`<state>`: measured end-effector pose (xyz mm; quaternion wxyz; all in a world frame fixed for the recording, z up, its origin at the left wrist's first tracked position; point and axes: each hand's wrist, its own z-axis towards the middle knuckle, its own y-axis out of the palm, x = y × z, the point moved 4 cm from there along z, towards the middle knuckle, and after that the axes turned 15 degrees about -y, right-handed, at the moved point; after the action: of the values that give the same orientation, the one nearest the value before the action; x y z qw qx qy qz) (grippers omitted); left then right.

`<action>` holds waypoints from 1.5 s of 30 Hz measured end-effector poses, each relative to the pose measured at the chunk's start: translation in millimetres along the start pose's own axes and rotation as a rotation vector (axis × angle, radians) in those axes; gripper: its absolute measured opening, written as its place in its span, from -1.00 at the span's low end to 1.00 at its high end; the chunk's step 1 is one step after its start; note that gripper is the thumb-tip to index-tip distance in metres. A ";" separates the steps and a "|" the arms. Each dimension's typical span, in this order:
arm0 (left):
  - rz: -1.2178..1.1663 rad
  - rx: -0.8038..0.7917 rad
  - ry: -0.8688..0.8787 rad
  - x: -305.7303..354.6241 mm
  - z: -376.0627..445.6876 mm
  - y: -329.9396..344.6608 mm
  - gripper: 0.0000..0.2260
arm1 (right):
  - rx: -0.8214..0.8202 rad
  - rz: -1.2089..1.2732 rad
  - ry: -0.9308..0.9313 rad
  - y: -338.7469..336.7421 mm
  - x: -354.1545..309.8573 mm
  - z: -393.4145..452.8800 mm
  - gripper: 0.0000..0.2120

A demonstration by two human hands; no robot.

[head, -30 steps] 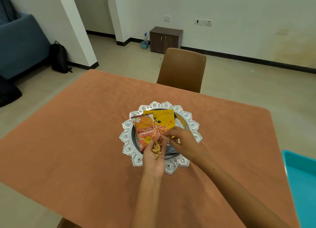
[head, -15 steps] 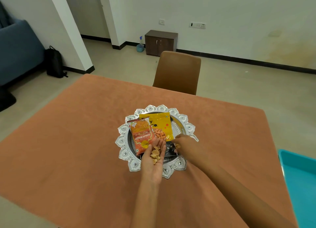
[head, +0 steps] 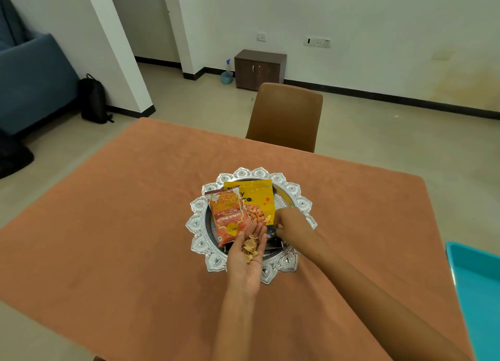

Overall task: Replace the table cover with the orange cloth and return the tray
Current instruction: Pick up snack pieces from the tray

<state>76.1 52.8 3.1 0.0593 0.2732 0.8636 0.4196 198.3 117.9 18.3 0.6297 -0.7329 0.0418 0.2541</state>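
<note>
With the orange cloth [head: 135, 225] spread and the tray [head: 292, 190] returned, shells [head: 250, 248] are cupped in the flat, upturned left hand [head: 247, 260] while more are apparently pinched up by the curled right hand [head: 290, 225], so tidying seems all that is left.

Head-worn view, down over table [head: 108, 239]

A home, by the look of it, in a living and dining room. A worktop under an orange cloth [head: 135, 225] has a brown chair [head: 285, 117] drawn up at its far side. A blue sofa [head: 29, 82] stands at the left with a black backpack [head: 93, 99] beside it. A small brown cabinet [head: 259, 69] and a spray bottle [head: 226, 73] sit against the white wall on a tiled floor [head: 378, 144].
</note>
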 end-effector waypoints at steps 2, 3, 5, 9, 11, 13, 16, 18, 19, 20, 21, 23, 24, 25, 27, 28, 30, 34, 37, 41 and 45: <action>0.009 0.005 -0.002 -0.3 -1.4 0.3 -0.71 | 0.085 0.170 0.001 -10.6 -0.9 -2.4 -0.88; 0.016 0.011 0.005 -0.2 -1.3 0.5 -0.71 | 0.136 0.249 -0.004 -18.2 -4.5 -4.2 -0.90; 0.033 0.033 0.021 -1.2 -1.2 2.0 -0.72 | 0.215 0.405 -0.038 -32.6 -17.5 -9.3 -0.91; 0.032 0.076 0.031 -3.0 1.7 6.6 -0.75 | 0.115 0.576 -0.200 -40.0 -53.2 -19.6 -0.88; 0.030 0.065 0.017 -2.3 2.3 9.5 -0.75 | 0.068 0.533 -0.255 -35.2 -60.8 -22.8 -0.87; 0.025 0.047 0.008 0.0 3.0 10.1 -0.76 | 0.078 0.525 -0.261 -31.6 -61.8 -23.8 -0.86; -0.033 0.027 0.014 4.2 2.6 10.1 -0.74 | 0.184 0.528 -0.249 -37.0 -58.6 -24.0 -0.85; -0.094 -0.016 0.015 6.7 2.3 10.7 -0.60 | 0.271 0.550 -0.217 -42.6 -48.3 -21.1 -0.84; -0.112 -0.043 0.014 8.3 1.4 10.9 -0.55 | 0.305 0.574 -0.199 -44.7 -40.8 -18.8 -0.84; -0.115 -0.058 0.008 9.9 -0.3 11.2 -0.52 | 0.328 0.607 -0.181 -44.1 -31.3 -16.1 -0.85; -0.109 -0.061 0.003 12.1 -1.5 9.1 -0.51 | 0.340 0.635 -0.156 -41.6 -20.9 -14.4 -0.86; -0.101 -0.063 -0.001 16.6 -3.5 4.9 -0.51 | 0.356 0.618 -0.095 -33.8 -2.4 -11.5 -0.85; -0.106 -0.067 -0.005 19.0 -4.3 2.3 -0.51 | 0.345 0.558 -0.062 -28.5 5.2 -10.1 -0.85; -0.111 -0.069 -0.004 21.3 -4.4 -0.2 -0.51 | 0.308 0.469 -0.031 -22.0 11.0 -9.4 -0.85; -0.104 -0.052 0.010 26.0 -4.3 -4.1 -0.52 | 0.183 0.286 -0.006 -7.1 16.2 -10.0 -0.82; -0.100 -0.039 0.019 28.2 -4.6 -5.2 -0.53 | 0.116 0.218 -0.005 0.1 15.3 -10.7 -0.81; -0.097 -0.020 0.035 31.6 -5.2 -6.6 -0.60 | 0.037 0.091 -0.036 10.2 9.0 -11.1 -0.80; -0.079 -0.015 0.048 29.2 -7.5 -4.0 -0.61 | 0.048 -0.064 -0.103 14.7 3.3 -10.0 -0.85; -0.084 -0.025 0.040 23.4 -6.5 -2.2 -0.51 | 0.050 -0.138 -0.101 19.0 0.7 -9.4 -0.87; -0.071 -0.018 0.013 16.8 -4.1 -2.8 -0.54 | 0.114 0.084 -0.049 9.2 -1.6 -2.9 -0.91; -0.033 0.028 0.029 11.8 -5.0 6.2 -0.68 | 0.225 0.387 -0.165 -29.3 -30.0 -8.9 -0.97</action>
<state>67.1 58.6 12.4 0.0501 0.2536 0.8746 0.4101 186.3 107.6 58.2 0.6482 -0.6132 0.1577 0.4230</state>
